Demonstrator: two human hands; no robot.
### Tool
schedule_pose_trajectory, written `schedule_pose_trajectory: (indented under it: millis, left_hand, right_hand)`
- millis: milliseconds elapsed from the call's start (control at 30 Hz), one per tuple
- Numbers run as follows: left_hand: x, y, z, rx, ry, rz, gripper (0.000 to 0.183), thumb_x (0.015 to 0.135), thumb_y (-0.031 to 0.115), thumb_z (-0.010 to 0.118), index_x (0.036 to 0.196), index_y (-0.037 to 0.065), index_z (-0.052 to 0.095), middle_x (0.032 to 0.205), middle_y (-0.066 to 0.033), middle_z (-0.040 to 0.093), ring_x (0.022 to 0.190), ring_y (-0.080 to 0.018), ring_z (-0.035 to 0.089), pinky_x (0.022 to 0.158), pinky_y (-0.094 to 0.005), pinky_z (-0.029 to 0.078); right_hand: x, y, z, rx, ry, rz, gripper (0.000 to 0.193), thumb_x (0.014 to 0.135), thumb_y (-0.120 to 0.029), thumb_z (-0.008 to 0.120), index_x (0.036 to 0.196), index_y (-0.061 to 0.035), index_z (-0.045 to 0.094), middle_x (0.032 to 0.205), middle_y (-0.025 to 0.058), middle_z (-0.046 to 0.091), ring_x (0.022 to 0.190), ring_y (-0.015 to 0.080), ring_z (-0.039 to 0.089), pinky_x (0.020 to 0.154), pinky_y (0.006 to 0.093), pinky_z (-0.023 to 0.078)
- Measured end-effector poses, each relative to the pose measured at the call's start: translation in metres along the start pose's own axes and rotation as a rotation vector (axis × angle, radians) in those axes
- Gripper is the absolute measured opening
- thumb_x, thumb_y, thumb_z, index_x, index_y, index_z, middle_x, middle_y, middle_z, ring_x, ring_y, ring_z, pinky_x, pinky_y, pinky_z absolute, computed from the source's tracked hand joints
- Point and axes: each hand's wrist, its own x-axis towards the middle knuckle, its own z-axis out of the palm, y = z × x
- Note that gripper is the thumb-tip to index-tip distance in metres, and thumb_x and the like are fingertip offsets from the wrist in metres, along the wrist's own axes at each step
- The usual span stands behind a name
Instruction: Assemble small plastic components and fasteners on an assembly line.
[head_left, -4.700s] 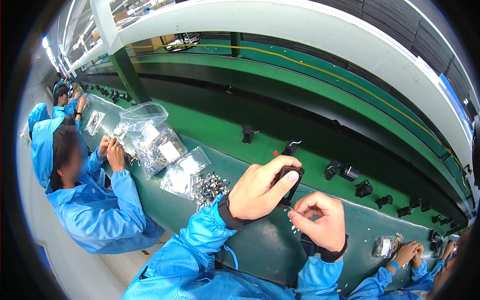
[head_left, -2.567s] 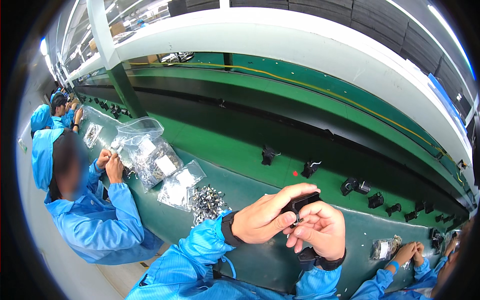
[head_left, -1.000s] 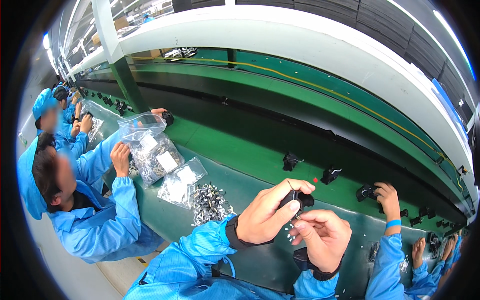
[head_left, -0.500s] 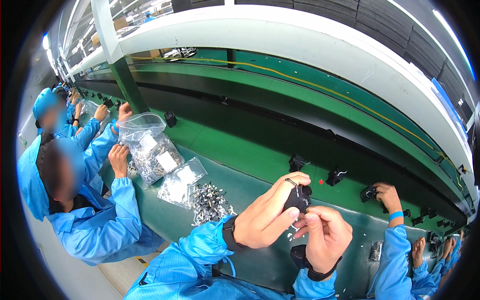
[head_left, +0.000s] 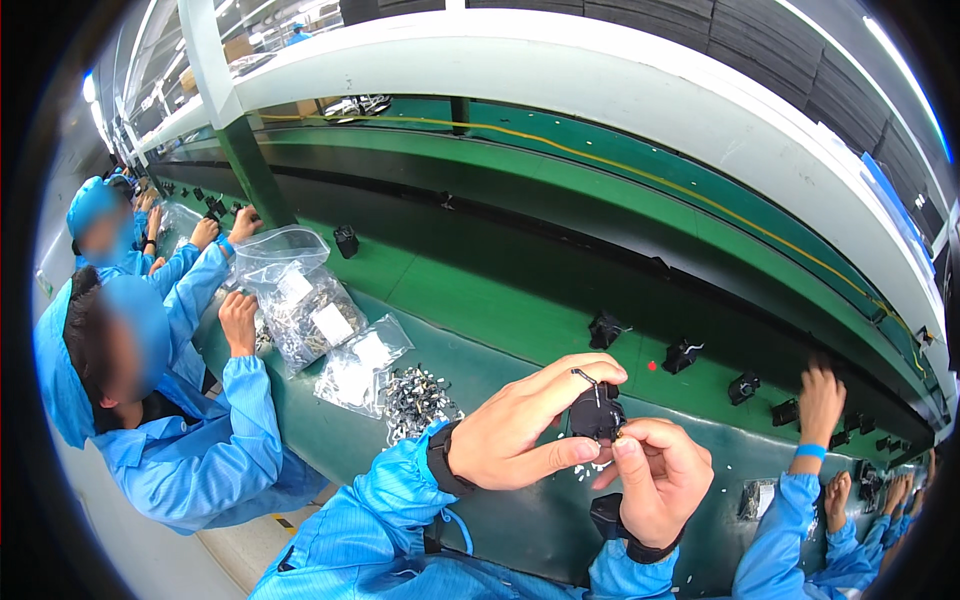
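Note:
My left hand (head_left: 525,425) is closed around a small black plastic housing (head_left: 594,412), its fingers over the top and its thumb below. A thin dark strip with a pale edge sticks up from the housing beside the fingers. At the housing's lower right edge, the thumb and forefinger of my right hand (head_left: 662,478) pinch together; whatever is between them is too small to name. Another black housing (head_left: 604,512) lies on the green bench beside my right wrist, partly covered by it. Small white pieces (head_left: 582,470) are scattered beneath my hands.
A pile of small black and white parts (head_left: 418,402) lies left of my hands, beside clear bags (head_left: 312,310) of parts. Black housings (head_left: 683,356) stand along the green belt (head_left: 470,300). Co-workers in blue sit at the left; another's hand (head_left: 822,400) hovers at the right.
The housings on the belt have shifted slightly right. The right-hand co-worker has let go of a housing and moved that hand right. My hands stay at the same housing, shifting only slightly.

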Motion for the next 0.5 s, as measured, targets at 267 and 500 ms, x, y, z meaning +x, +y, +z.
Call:
schedule_pose_trajectory:
  millis: [267, 500]
  left_hand:
    - [0.002, 0.006, 0.007, -0.074, 0.021, -0.104, 0.069, 0.099, 0.041, 0.069, 0.149, -0.001, 0.045, 0.15, -0.0227, 0.047, 0.127, -0.036, 0.059, 0.099, -0.04, 0.051]
    - [0.002, -0.003, 0.017, -0.178, 0.112, 0.108, 0.069, 0.093, 0.027, 0.079, 0.149, 0.003, 0.047, 0.16, -0.0239, 0.039, 0.148, -0.0398, 0.041, 0.119, -0.0453, 0.036]
  right_hand:
    - [-0.002, 0.008, 0.005, -0.146, 0.072, -0.157, 0.009, 0.098, 0.001, 0.065, 0.105, 0.0056, 0.061, 0.101, 0.0184, 0.07, 0.082, 0.0187, 0.074, 0.058, 0.029, 0.064]
    - [-0.007, 0.003, 0.007, 0.019, 0.084, -0.132, 0.01, 0.097, 0.002, 0.067, 0.104, 0.0067, 0.063, 0.101, 0.0182, 0.07, 0.08, 0.0172, 0.072, 0.058, 0.0279, 0.063]
